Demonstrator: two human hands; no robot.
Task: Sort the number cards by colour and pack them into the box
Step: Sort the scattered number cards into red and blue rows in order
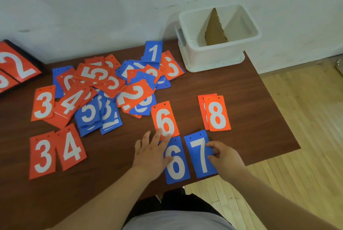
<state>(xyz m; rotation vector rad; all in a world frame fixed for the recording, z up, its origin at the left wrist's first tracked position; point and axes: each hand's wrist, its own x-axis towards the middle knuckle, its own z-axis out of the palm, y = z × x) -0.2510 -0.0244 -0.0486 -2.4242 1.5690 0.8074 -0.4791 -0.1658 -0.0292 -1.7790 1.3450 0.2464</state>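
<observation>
On the table (259, 118), left to right: red 3 card (42, 155) and red 4 card (71, 147) side by side; behind them, a mixed heap (104, 85) of red and blue cards; my left hand (150, 153), fingers straight and spread, resting on the red 6 card (164, 116) and blue 6 card (177, 168); my right hand (222, 152) pinching the blue 7 card (198, 153) at its edge; the red 8 stack (217, 114); the white box (213, 57) at the far corner.
</observation>
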